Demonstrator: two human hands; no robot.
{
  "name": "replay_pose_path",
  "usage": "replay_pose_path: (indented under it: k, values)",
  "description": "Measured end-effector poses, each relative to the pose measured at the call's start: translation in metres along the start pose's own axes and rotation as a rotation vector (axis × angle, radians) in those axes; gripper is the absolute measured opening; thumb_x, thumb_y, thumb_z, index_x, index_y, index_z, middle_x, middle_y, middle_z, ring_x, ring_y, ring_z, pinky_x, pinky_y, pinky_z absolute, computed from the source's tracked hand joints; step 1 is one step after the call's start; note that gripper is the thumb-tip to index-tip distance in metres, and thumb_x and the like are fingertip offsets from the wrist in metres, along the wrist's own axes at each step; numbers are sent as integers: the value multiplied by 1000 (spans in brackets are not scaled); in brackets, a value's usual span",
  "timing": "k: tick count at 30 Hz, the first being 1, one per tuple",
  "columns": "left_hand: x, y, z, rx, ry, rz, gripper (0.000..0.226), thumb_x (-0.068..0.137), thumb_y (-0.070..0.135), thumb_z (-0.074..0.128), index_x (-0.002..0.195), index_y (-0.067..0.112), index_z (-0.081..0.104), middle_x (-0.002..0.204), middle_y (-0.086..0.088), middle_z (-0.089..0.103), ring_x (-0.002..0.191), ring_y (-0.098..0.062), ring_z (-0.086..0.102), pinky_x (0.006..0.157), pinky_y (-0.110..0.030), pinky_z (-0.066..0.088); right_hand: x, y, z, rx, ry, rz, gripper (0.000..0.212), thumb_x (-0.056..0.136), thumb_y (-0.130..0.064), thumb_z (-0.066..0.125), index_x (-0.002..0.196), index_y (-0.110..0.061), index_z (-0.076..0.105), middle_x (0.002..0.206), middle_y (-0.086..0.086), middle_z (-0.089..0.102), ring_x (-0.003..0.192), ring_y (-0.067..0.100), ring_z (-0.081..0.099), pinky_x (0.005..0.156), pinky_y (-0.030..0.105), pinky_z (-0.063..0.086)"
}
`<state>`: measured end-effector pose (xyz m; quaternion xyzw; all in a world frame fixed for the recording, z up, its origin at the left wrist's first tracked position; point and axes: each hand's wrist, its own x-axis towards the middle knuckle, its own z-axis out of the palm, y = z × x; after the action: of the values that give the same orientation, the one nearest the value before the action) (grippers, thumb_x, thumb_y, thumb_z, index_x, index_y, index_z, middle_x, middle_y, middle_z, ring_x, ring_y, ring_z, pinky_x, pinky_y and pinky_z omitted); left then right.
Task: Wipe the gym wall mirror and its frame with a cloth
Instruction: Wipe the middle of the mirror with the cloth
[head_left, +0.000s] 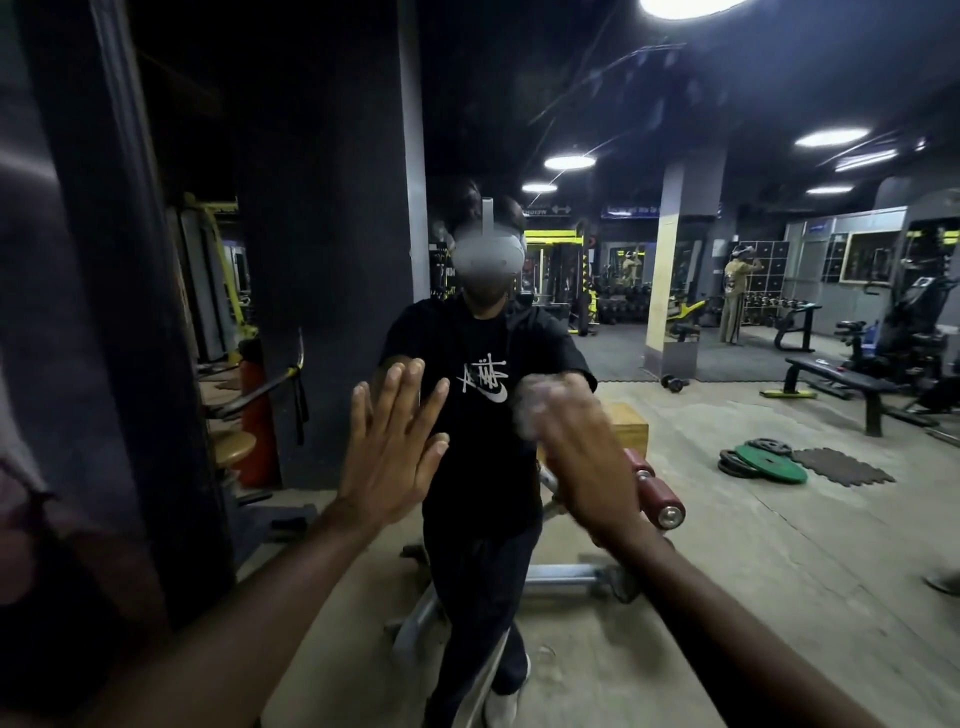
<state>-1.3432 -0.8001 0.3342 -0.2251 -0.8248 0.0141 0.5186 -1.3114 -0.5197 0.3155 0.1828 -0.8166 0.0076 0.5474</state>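
The wall mirror (727, 519) fills most of the view and reflects the gym and a person in a black T-shirt. My left hand (387, 452) lies flat against the glass with its fingers straight and spread. My right hand (576, 457) is blurred by motion and grips a pale cloth (545, 402) held against the glass at chest height of the reflection. A dark upright strip (130, 312) at the left may be the mirror's frame; I cannot tell for sure.
In the reflection a bench with red rollers (657, 491) stands just behind the person. Weight plates (761, 460) lie on the floor to the right, with benches, racks and a pillar (670, 291) further back. A dark blurred edge closes the far left.
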Motion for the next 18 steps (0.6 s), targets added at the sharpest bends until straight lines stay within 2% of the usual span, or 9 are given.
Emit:
replay_pose_path:
  k: [3, 4, 6, 9, 12, 13, 14, 17, 18]
  values:
    - [-24, -23, -3, -4, -16, -28, 70, 100, 43, 46, 163, 21, 22, 171, -14, 6, 157, -35, 7, 118, -73, 5, 7, 2, -10, 131, 247, 815, 59, 99, -30, 25, 148, -3, 44, 153, 21, 42, 144, 39, 36, 119, 57, 30]
    - [-32, -34, -5, 8, -19, -26, 70, 100, 44, 46, 163, 21, 23, 171, -14, 5, 158, -35, 7, 116, -75, 8, 9, -20, -7, 131, 283, 954, 64, 94, -29, 27, 151, -2, 38, 156, 23, 39, 146, 40, 33, 124, 55, 23]
    - [-41, -53, -7, 35, -22, -34, 73, 98, 47, 45, 163, 21, 23, 171, -15, 2, 158, -36, 5, 115, -77, 10, 10, -71, 12, 130, 255, 846, 65, 94, -23, 39, 154, -2, 31, 161, 25, 30, 152, 41, 22, 124, 52, 17]
    - [-37, -72, -11, 12, -41, -101, 84, 95, 58, 43, 163, 17, 18, 171, -16, -6, 157, -37, -1, 119, -71, -1, 5, -120, 46, 158, 166, 379, 68, 97, -16, 49, 159, -8, 24, 169, 18, 15, 157, 38, 10, 123, 56, 17]
    - [-36, -87, -12, 46, -51, -49, 84, 96, 58, 47, 163, 16, 20, 171, -16, -3, 158, -36, 1, 118, -72, 7, 16, -94, 43, 33, 42, -69, 65, 98, -22, 42, 160, -14, 24, 169, 11, 17, 156, 35, 15, 122, 53, 24]
    - [-36, -91, -12, 48, -38, -44, 82, 96, 56, 47, 163, 15, 21, 171, -16, -3, 158, -36, 1, 118, -73, 9, 20, -78, 37, 25, 38, -93, 65, 99, -20, 41, 161, -15, 22, 168, 13, 21, 156, 35, 18, 122, 55, 25]
    - [-33, -98, -13, 43, -17, -55, 80, 97, 54, 47, 162, 15, 22, 171, -16, -3, 158, -36, 0, 118, -73, 9, 25, -65, 32, 43, 80, 10, 64, 101, -18, 41, 161, -13, 21, 167, 16, 23, 154, 37, 21, 121, 58, 26]
    - [-14, -114, -18, 45, 56, -85, 79, 98, 50, 47, 163, 14, 20, 171, -16, -6, 157, -37, -3, 119, -72, 7, 41, -74, 28, 146, 342, 676, 66, 103, -24, 46, 160, -6, 18, 167, 20, 17, 155, 40, 13, 123, 59, 20]
    - [-7, -120, -20, 55, 59, -71, 79, 99, 51, 47, 163, 14, 20, 171, -15, -7, 157, -37, -4, 119, -72, 8, 50, -96, 34, 138, 371, 722, 68, 102, -24, 45, 161, -8, 16, 169, 19, 13, 157, 38, 9, 125, 57, 17]
